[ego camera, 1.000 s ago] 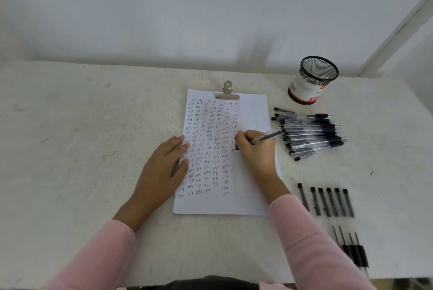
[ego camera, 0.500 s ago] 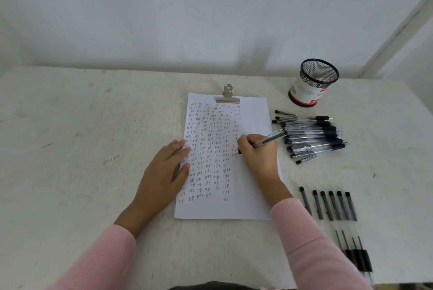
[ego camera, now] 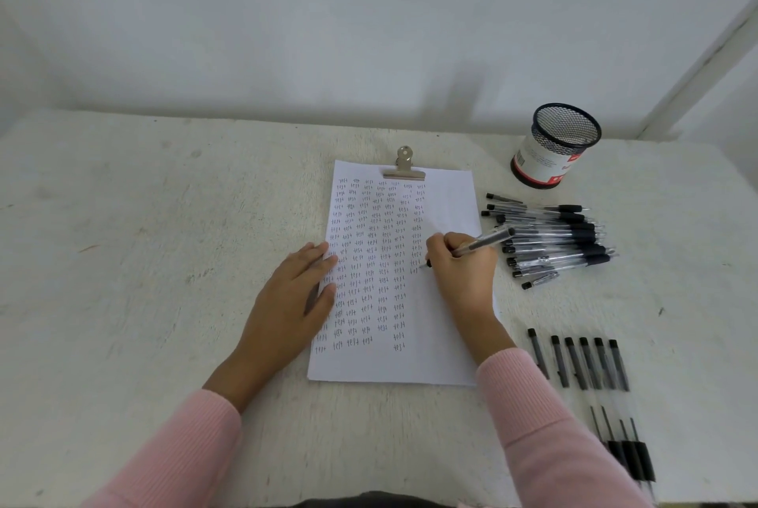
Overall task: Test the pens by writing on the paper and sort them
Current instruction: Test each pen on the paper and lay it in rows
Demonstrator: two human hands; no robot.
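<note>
Left hand (ego camera: 291,302) flat, right fingers (ego camera: 442,248) in pinch.

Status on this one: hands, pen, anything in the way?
Right hand grips pen, tip on paper. Left hand flat on paper's edge. Nothing blocking the writing spot.

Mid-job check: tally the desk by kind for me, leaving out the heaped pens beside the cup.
Black-topped clear pens in the near row: 6
Clear pen in the right hand: 1
White paper sheet: 1
Silver metal clip: 1
Black mesh pen cup: 1
Total: 10
</note>
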